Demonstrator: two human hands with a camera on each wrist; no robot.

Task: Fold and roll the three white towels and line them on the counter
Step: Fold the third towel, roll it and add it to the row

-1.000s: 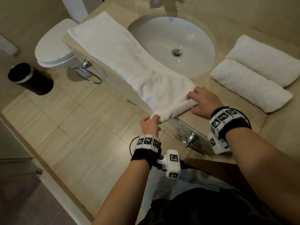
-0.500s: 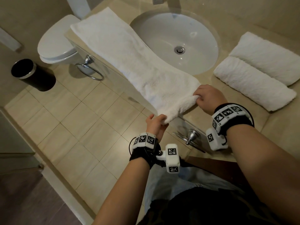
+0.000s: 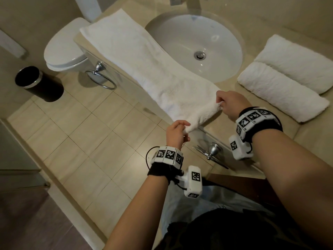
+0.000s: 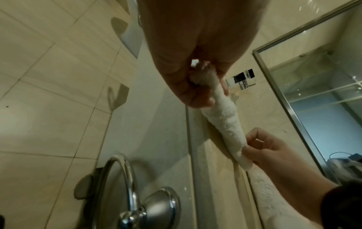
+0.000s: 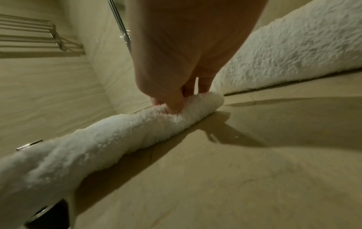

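A long white towel (image 3: 144, 65) lies flat along the counter (image 3: 225, 130) in front of the sink, its near end curled into a thin roll (image 3: 201, 116) (image 4: 225, 120) (image 5: 109, 139). My left hand (image 3: 177, 129) (image 4: 188, 86) pinches the roll's left end, out past the counter's edge. My right hand (image 3: 228, 103) (image 5: 172, 86) grips the right end on the counter. Two rolled white towels (image 3: 281, 91) (image 3: 295, 62) lie side by side at the right; one of them (image 5: 290, 46) shows behind my right hand.
The white sink (image 3: 196, 44) is set in the counter behind the towel. Two chrome towel rings (image 3: 100, 76) (image 3: 212, 152) hang on the counter's front. A toilet (image 3: 63, 51) and a black bin (image 3: 37, 83) stand on the tiled floor at the left.
Both hands have kept hold of the towel's near end and turned it over a little more; the roll is slightly tighter. The far part of the towel has not moved.
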